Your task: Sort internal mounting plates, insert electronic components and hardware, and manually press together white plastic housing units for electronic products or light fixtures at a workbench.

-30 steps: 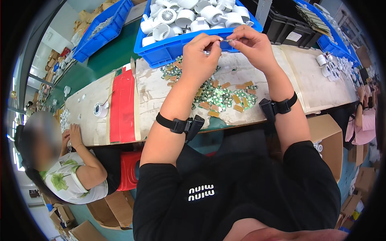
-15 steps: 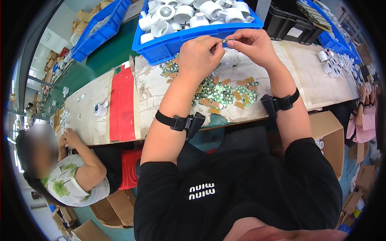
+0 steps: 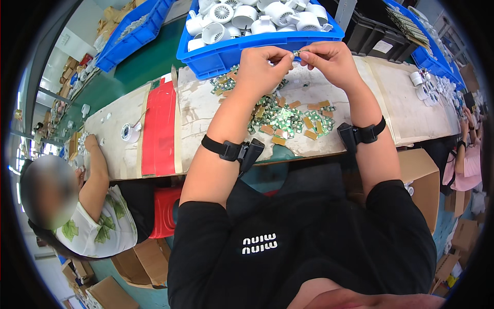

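From my distant seat, through the head camera, I saw the left hand (image 3: 263, 69) with its thumb and forefinger pinched on the near end of a tiny green board (image 3: 297, 53), the other fingers curled in behind. The right hand (image 3: 329, 63) met it from the opposite side, thumb and forefinger closed on the board's other end, so the piece sat between the two sets of fingertips, raised over the bench (image 3: 406, 98). Its finer detail was too small for me to read.

Below both hands, on the person's side, I had a loose heap of green boards (image 3: 285, 119), with tan strips (image 3: 310, 135) lying among them; part of the heap ran behind the left wrist. Just beyond the hands stood a blue bin (image 3: 221, 61), piled with white round housings (image 3: 244, 18). Past the right hand, farther out, I made out a black crate (image 3: 368, 38). To the left of the left hand, a red strip (image 3: 158, 129) crossed the bench, with a white round part (image 3: 129, 134) beyond it; farther left, a co-worker's hand (image 3: 91, 142) rested by small white pieces.
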